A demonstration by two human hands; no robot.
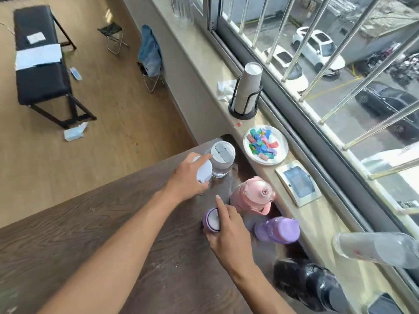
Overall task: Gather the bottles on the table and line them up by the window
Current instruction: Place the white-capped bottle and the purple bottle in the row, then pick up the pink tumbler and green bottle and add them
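On the dark wooden table, several bottles stand near the window edge. My left hand grips a clear bottle with a white lid, right beside a grey-lidded bottle at the table's far corner. My right hand holds a small purple bottle with a white top. A pink bottle and a larger purple bottle stand upright to its right, along the sill side. A black bottle stands nearer me. A clear bottle is on the windowsill.
The windowsill carries a plate of coloured pieces, a framed tile, a cup stack in a black holder, crumpled tissue and clear glasses. Barred window on the right. A black bench and folding stools stand on the floor.
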